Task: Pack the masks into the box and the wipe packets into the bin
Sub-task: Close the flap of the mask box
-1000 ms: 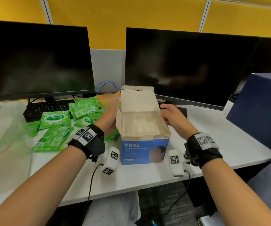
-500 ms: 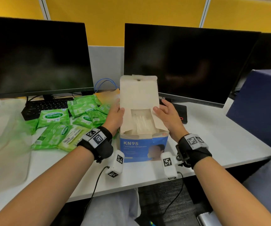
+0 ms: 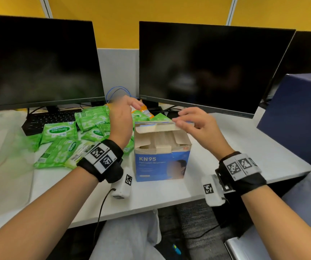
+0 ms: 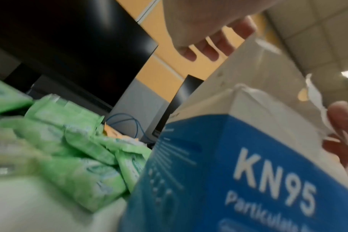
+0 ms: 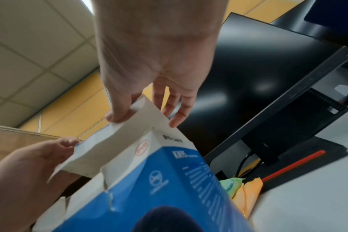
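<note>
KN95 box (image 3: 162, 160) stands mid-desk, right hand (image 3: 197, 126) pinching its lid flap (image 3: 165, 126), left hand (image 3: 122, 117) loosely spread at ten o'clock over wipe packets (image 3: 61, 141).

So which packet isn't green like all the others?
The orange packet, behind the KN95 box near the left hand. Every other wipe packet is green.

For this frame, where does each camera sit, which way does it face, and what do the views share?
Head: above the desk, looking forward and down; both forearms, left hand, right hand.
Left wrist: low beside the KN95 box, looking up past wipe packets; fingertips only.
Right wrist: below the palm, looking up at the lid flap.
Shared: the box.
</note>
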The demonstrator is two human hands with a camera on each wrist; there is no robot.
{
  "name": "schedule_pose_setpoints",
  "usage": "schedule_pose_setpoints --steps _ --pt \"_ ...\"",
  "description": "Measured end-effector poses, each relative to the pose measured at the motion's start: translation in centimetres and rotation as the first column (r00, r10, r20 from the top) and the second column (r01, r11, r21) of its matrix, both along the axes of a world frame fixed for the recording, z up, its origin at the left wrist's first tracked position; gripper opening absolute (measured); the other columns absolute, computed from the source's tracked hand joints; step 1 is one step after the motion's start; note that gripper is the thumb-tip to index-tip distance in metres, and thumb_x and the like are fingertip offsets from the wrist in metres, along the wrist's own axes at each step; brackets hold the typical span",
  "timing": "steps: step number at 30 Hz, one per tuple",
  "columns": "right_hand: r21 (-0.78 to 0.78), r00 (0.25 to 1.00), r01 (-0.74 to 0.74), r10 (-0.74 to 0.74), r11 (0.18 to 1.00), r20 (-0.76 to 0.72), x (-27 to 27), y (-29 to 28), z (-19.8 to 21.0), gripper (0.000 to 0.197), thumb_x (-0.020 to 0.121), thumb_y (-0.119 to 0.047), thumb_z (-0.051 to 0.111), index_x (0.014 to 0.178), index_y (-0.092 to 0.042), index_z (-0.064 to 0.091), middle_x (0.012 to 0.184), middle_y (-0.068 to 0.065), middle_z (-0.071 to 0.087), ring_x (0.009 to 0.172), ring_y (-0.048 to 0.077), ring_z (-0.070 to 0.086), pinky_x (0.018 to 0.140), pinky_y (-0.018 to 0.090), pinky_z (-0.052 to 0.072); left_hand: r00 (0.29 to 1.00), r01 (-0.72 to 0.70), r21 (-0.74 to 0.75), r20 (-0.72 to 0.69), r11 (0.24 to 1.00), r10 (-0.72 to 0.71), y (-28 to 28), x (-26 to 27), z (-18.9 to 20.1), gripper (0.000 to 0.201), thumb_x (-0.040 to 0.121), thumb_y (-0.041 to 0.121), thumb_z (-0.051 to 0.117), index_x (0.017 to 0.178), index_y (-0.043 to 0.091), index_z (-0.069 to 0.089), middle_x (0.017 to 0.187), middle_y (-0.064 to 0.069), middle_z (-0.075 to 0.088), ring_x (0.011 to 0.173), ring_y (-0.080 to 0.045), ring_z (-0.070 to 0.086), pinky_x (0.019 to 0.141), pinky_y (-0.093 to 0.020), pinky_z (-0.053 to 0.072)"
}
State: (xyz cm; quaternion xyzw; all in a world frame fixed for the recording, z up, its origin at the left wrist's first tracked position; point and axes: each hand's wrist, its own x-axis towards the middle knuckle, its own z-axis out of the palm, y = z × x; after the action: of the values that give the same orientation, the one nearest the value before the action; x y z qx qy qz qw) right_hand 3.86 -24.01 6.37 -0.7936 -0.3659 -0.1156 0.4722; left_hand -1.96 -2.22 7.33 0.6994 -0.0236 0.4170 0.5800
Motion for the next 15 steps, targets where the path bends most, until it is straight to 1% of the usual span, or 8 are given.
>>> schedule_pose_setpoints --steps 2,3,5,7,8,11,13,15 --pt "-0.077 0.999 0.000 -0.003 0.997 -0.034 -0.3 -0.6 -0.7 0.017 0.087 -0.029 0.065 0.102 -0.029 0.073 0.114 -0.012 0.054 0.114 0.006 0.049 0.075 0.013 0.046 0.993 -0.085 0.265 0.097 0.960 0.061 -0.3 -1.4 -0.4 0.026 0.077 -0.001 0.034 0.066 0.007 0.056 0.084 -0.004 0.058 0.088 -0.014 0.055 0.083 -0.029 0.044" --pt "-0.081 0.998 -0.010 0.005 0.997 -0.064 -0.6 -0.8 -1.0 0.017 0.086 -0.029 0.066 0.102 -0.030 0.072 0.112 -0.014 0.052 0.114 0.007 0.048 0.077 0.018 0.048 0.991 -0.113 0.416 0.118 0.902 0.070 -0.5 -2.0 -0.7 0.023 0.075 0.002 0.036 0.067 0.005 0.057 0.086 -0.004 0.056 0.090 -0.014 0.052 0.083 -0.030 0.042" --pt "-0.069 0.995 -0.001 -0.006 0.998 -0.104 -1.1 -0.9 -1.3 0.019 0.083 -0.029 0.068 0.102 -0.032 0.071 0.106 -0.016 0.048 0.109 0.005 0.047 0.076 0.022 0.051 0.992 -0.121 0.681 0.116 0.722 0.056 -1.0 -3.1 -1.3 0.021 0.074 0.008 0.040 0.068 0.007 0.061 0.090 -0.005 0.056 0.096 -0.015 0.048 0.088 -0.033 0.037" --pt "-0.069 0.992 0.053 -0.060 0.996 -0.111 -1.5 -0.8 -1.3 0.021 0.082 -0.029 0.069 0.103 -0.030 0.071 0.102 -0.013 0.046 0.102 0.006 0.046 0.070 0.017 0.049 0.992 -0.120 0.845 0.119 0.521 0.036 -1.4 -3.6 -2.0 0.019 0.075 0.013 0.045 0.068 0.011 0.063 0.094 -0.006 0.058 0.101 -0.019 0.046 0.093 -0.035 0.031" --pt "-0.081 0.991 0.077 -0.086 0.994 -0.102 -1.5 -0.8 -1.3 0.021 0.082 -0.029 0.070 0.103 -0.029 0.070 0.102 -0.010 0.045 0.100 0.006 0.046 0.068 0.014 0.047 0.992 -0.123 0.889 0.121 0.442 0.031 -1.5 -3.7 -2.4 0.018 0.075 0.015 0.047 0.069 0.013 0.064 0.096 -0.007 0.059 0.103 -0.021 0.046 0.093 -0.036 0.030" --pt "-0.085 0.990 0.099 -0.107 0.991 -0.088 -1.5 -0.8 -1.6 0.013 0.081 -0.030 0.072 0.092 -0.027 0.065 0.104 -0.009 0.047 0.102 0.009 0.047 0.063 0.009 0.043 0.991 -0.132 0.954 0.123 0.270 0.048 -2.0 -3.7 -3.4 0.015 0.075 0.019 0.052 0.073 0.017 0.067 0.107 -0.009 0.061 0.111 -0.025 0.045 0.094 -0.040 0.030" --pt "-0.070 0.991 0.105 -0.110 0.992 -0.072 -1.4 -0.9 -1.8 0.013 0.080 -0.030 0.073 0.082 -0.028 0.060 0.099 -0.011 0.049 0.097 0.011 0.049 0.056 0.009 0.043 0.990 -0.128 0.975 0.115 0.180 0.080 -2.5 -3.6 -4.1 0.013 0.075 0.020 0.055 0.078 0.018 0.068 0.116 -0.010 0.061 0.117 -0.027 0.043 0.097 -0.043 0.031" --pt "-0.052 0.992 0.103 -0.106 0.993 -0.065 -1.3 -1.0 -1.8 0.017 0.080 -0.032 0.073 0.076 -0.031 0.056 0.094 -0.015 0.049 0.090 0.012 0.053 0.053 0.008 0.044 0.987 -0.127 0.985 0.114 0.121 0.109 -3.0 -3.4 -4.4 0.013 0.076 0.020 0.056 0.080 0.016 0.068 0.123 -0.011 0.059 0.122 -0.028 0.042 0.101 -0.046 0.032"
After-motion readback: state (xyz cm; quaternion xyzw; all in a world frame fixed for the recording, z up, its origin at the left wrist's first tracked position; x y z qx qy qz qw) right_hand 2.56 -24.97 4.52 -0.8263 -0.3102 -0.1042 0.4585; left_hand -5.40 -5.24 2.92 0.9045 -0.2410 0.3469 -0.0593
